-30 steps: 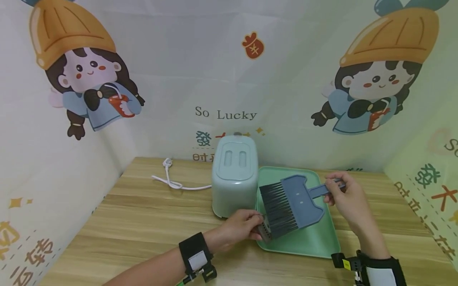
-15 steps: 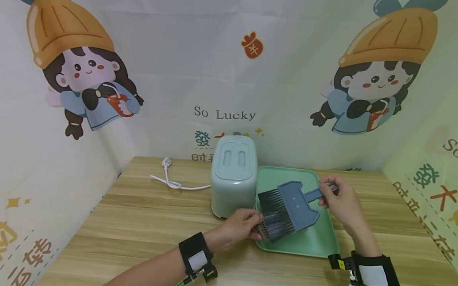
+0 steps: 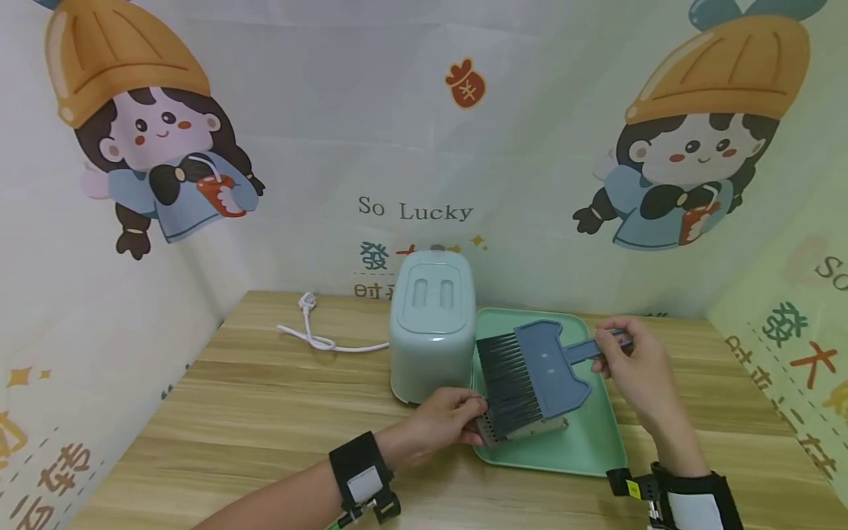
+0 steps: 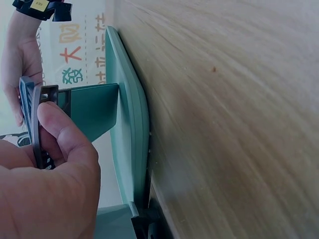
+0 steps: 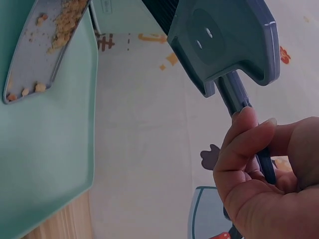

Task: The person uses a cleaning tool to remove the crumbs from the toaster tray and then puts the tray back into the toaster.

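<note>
The right hand (image 3: pixel 639 364) grips the handle of a blue flat brush (image 3: pixel 548 368) with long dark bristles. Those bristles spread over a grey metal crumb tray (image 3: pixel 535 428) and cover most of it in the head view; touching or just above, I cannot tell. With thumb and fingers, the left hand (image 3: pixel 449 418) pinches the crumb tray's near left end, which has rows of small holes. In the right wrist view, brown crumbs (image 5: pixel 65 30) lie on the crumb tray's surface. Underneath is a green serving tray (image 3: pixel 592 442).
A pale green toaster (image 3: pixel 433 324), its top closed by a lid, stands left of the serving tray. Its white cord (image 3: pixel 321 341) with a plug lies on the wooden table (image 3: pixel 265 412). A printed cloth backdrop (image 3: pixel 331 110) encloses the back and sides.
Between the frames the brush dips toward the near left over the crumb tray, then rises again, uncovering more of the tray's near edge. The left hand keeps its hold in nearly the same place.
</note>
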Demonstrator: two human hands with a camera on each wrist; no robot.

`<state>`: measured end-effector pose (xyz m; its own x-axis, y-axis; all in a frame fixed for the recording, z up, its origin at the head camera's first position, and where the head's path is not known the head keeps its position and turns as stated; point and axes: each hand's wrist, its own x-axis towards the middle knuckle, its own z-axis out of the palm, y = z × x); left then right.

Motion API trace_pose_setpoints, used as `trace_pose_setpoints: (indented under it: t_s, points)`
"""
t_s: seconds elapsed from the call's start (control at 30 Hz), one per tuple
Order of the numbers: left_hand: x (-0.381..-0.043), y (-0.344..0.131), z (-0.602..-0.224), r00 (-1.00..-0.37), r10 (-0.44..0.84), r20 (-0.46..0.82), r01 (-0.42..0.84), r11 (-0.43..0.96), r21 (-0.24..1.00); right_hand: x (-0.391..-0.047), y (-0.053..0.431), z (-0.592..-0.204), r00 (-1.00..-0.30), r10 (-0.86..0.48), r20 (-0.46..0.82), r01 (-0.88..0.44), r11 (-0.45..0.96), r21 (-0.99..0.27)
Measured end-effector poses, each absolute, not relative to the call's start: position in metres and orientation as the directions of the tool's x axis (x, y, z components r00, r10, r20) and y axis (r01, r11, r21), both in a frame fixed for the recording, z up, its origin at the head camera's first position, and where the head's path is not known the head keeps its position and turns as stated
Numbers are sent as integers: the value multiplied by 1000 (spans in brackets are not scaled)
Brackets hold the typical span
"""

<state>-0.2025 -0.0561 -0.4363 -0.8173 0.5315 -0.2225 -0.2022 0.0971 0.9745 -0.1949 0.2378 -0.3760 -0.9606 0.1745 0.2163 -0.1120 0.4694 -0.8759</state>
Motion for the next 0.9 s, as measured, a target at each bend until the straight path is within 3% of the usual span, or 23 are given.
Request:
trace_pose_setpoints:
  t_s: [0.3,0.57,0.9]
  points:
    - [-203,-58,-437,-816,537,-212,-188,99,977,-195,240,-380,-924,224,309,-131,575,-808]
    - [-207,-58,-437,-821,530,-212,-188,100,977,-195,233,-372,-876,292,383,-191,519,-833]
    - [-210,-58,-436,-823,524,-222,-192,112,975,-193,224,-370,-856,169,489,-300,607,-735]
